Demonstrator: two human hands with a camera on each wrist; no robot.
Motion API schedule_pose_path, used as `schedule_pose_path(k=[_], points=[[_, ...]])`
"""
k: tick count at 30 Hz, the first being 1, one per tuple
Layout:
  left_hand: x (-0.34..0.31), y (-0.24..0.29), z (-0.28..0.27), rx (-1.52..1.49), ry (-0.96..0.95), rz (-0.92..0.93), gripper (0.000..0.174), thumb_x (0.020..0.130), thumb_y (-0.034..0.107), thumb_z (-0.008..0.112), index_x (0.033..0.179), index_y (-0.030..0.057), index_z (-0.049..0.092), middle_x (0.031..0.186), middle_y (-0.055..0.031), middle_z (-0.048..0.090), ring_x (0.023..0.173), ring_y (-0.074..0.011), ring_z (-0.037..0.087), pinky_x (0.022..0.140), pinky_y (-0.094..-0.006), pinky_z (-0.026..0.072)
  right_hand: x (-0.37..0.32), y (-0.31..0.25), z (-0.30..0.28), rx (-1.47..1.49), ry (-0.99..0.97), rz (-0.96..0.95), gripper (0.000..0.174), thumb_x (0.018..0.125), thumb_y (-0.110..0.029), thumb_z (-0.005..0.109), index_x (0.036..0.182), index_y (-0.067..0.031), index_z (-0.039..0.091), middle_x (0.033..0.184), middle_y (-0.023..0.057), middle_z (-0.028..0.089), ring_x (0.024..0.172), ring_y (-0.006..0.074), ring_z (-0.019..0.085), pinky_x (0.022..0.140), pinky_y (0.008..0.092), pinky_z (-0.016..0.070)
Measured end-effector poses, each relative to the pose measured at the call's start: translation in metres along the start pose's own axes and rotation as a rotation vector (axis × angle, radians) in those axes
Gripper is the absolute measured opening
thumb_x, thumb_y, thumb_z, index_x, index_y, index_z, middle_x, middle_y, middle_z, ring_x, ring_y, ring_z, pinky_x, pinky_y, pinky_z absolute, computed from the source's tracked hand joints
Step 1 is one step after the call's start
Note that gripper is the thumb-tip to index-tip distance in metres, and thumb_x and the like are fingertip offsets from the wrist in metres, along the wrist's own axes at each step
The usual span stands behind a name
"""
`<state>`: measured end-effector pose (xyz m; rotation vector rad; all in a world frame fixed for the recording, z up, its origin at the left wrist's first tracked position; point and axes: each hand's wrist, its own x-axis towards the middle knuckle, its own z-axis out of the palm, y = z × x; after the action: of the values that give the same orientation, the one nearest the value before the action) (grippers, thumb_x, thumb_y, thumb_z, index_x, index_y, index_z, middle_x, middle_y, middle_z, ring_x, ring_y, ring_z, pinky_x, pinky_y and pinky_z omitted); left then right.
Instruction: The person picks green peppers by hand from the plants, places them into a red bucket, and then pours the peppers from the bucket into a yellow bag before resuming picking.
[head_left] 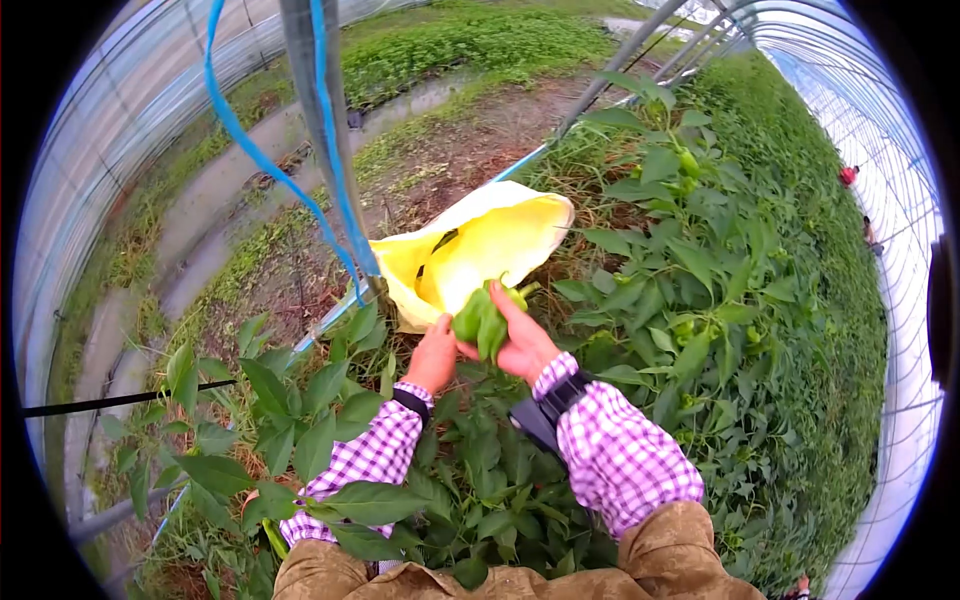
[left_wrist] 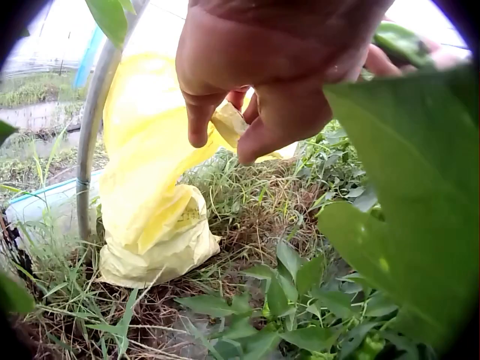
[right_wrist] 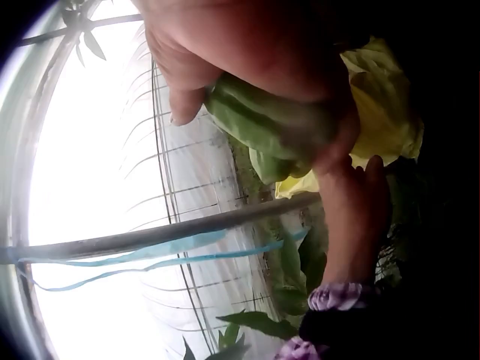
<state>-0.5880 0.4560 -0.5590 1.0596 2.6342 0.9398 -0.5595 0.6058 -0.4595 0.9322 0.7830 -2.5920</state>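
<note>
**Pepper gripped at the sack's mouth, rim pinched**

The green pepper is in the right hand, just in front of the mouth of the yellow sack. That hand is closed round it, thumb on the upper side; whether it grips one pepper or two cannot be told.

The left hand is nearly closed, thumb and fingers pinching the sack's near rim, presumably to keep the mouth spread. The sack stands on the ground beside the metal pole; its bulging base probably steadies it.

Orientation: in the head view, the pepper's long axis lies aslant. The stem end points right and away from the person; the blunt end points toward the left hand and somewhat back toward the person.
</note>
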Motion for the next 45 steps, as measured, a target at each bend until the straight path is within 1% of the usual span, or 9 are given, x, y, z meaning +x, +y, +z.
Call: schedule_pose_path(k=[2, 12, 20, 26, 29, 30, 37, 40, 45], points=[[-0.001, 0.011, -0.005, 0.062, -0.054, -0.063, 0.053, 0.069, -0.01, 0.054, 0.121, -0.0003, 0.046, 0.119, -0.0161, 0.044, 0.105, -0.0346, 0.051, 0.087, -0.0411, 0.0476, 0.05, -0.011, 0.007, -0.072, -0.14, -0.201, 0.051, 0.083, -0.045, 0.065, 0.118, -0.0116, 0.048, 0.11, 0.0103, 0.056, 0.1, 0.0259, 0.056, 0.081, 0.0498, 0.0479], [-0.002, 0.007, -0.002, -0.094, -0.025, -0.004, 0.052, 0.075, -0.008, 0.051, 0.125, -0.0025, 0.043, 0.121, -0.016, 0.043, 0.112, -0.0335, 0.048, 0.093, -0.039, 0.0438, 0.095, -0.007, -0.097, -0.595, 0.918, -0.426, 0.066, 0.081, -0.039, 0.068, 0.124, 0.0044, 0.043, 0.118, 0.0201, 0.047, 0.105, 0.031, 0.05, 0.084, 0.0462, 0.0417], [-0.006, 0.013, 0.004, -0.111, -0.085, -0.058, 0.061, 0.074, -0.003, 0.059, 0.131, 0.0009, 0.038, 0.128, -0.0151, 0.04, 0.116, -0.0342, 0.047, 0.096, -0.0381, 0.042, 0.123, 0.005, -0.098, -0.307, 0.486, -0.046, 0.052, 0.084, -0.051, 0.061, 0.11, -0.0068, 0.056, 0.09, 0.0084, 0.063, 0.076, 0.0224, 0.06, 0.062, 0.0371, 0.0443], [0.001, 0.028, -0.019, -0.212, 0.005, -0.027, 0.046, 0.08, 0.002, 0.056, 0.125, 0.0015, 0.044, 0.123, -0.0159, 0.045, 0.103, -0.0343, 0.055, 0.087, -0.0395, 0.0467, 0.102, -0.041, -0.065, -1.055, 0.379, -0.892, 0.026, 0.088, -0.016, 0.059, 0.102, 0.0056, 0.06, 0.089, 0.0092, 0.067, 0.076, 0.0158, 0.063, 0.071, 0.0294, 0.05], [0.017, 0.034, -0.03, -0.096, 0.236, -0.066, 0.025, 0.086, 0.014, 0.056, 0.108, 0.0041, 0.055, 0.106, -0.0145, 0.056, 0.077, -0.0315, 0.061, 0.069, -0.0399, 0.0503, 0.065, -0.071, -0.066, -1.137, 0.352, -0.855, 0.026, 0.09, -0.014, 0.054, 0.106, 0.006, 0.058, 0.092, 0.0119, 0.067, 0.081, 0.0165, 0.063, 0.076, 0.0311, 0.0503], [0.026, 0.047, -0.046, -0.113, 0.222, -0.208, 0.018, 0.085, 0.01, 0.057, 0.101, 0.0038, 0.06, 0.109, -0.015, 0.057, 0.098, -0.0318, 0.057, 0.08, -0.0383, 0.0468, 0.055, -0.068, -0.069, -1.143, 0.362, -0.876, 0.026, 0.087, -0.021, 0.057, 0.099, 0.0026, 0.06, 0.089, 0.0211, 0.065, 0.082, 0.0345, 0.064, 0.072, 0.04, 0.0483], [0.078, 0.005, -0.03, 0.706, 0.225, -0.065, 0.015, 0.078, 0.015, 0.06, 0.09, 0.0093, 0.066, 0.12, -0.0108, 0.05, 0.112, -0.0326, 0.049, 0.086, -0.0474, 0.0441, 0.022, 0.0, -0.095, -1.232, 0.415, -0.794, 0.028, 0.088, -0.021, 0.055, 0.105, 0.0012, 0.057, 0.094, 0.0237, 0.063, 0.09, 0.037, 0.062, 0.077, 0.0402, 0.0471], [0.084, -0.038, -0.01, 0.467, -0.111, -0.388, 0.017, 0.08, 0.013, 0.056, 0.092, 0.0088, 0.066, 0.112, -0.0125, 0.053, 0.1, -0.0334, 0.058, 0.079, -0.0483, 0.0493, 0.015, 0.011, -0.122, -0.991, 0.383, -0.921, 0.029, 0.093, -0.023, 0.053, 0.108, 0.0013, 0.058, 0.09, 0.008, 0.066, 0.077, 0.0152, 0.061, 0.07, 0.0295, 0.0479], [0.107, -0.037, -0.048, 0.377, 0.467, -0.016, 0.038, 0.08, -0.003, 0.045, 0.112, 0.0102, 0.061, 0.086, -0.0141, 0.06, 0.079, -0.0305, 0.062, 0.072, -0.0384, 0.0502, -0.03, -0.022, -0.132, -0.676, 0.505, -0.694, 0.028, 0.094, -0.026, 0.051, 0.106, -0.0006, 0.058, 0.079, 0.003, 0.062, 0.055, 0.0067, 0.052, 0.045, 0.0228, 0.0384]])
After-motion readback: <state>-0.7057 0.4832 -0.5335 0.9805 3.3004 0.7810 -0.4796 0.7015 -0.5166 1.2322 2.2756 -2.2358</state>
